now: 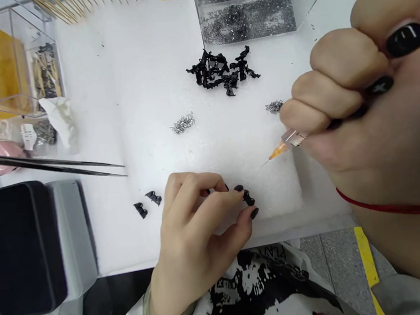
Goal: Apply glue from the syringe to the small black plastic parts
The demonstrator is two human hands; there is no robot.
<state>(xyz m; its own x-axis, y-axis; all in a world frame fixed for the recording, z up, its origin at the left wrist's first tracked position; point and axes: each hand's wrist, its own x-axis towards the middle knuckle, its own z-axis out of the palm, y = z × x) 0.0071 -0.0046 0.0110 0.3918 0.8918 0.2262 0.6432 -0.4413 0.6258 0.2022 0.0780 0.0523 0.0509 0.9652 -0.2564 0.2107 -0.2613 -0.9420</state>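
My left hand (204,217) pinches a small black plastic part (248,197) between thumb and index fingertips, low over a white foam pad (272,196). A syringe (293,137) with an orange needle tip (278,150) is gripped in my right hand (357,81), fingers wrapped round its barrel. The needle points down and left, apart from the held part. Two similar black parts (153,197) lie left of my left hand. Farther back is a heap of black parts (220,71). Small piles of tiny metal pieces (183,124) lie in the middle and beside my right hand.
A clear box (249,21) holding tiny dark pieces stands at the back. Black tweezers (67,166) reach in from the left, above a black device (23,250). Thin wooden sticks (68,5), a clear container (44,69) and a crumpled tissue (62,121) are at upper left.
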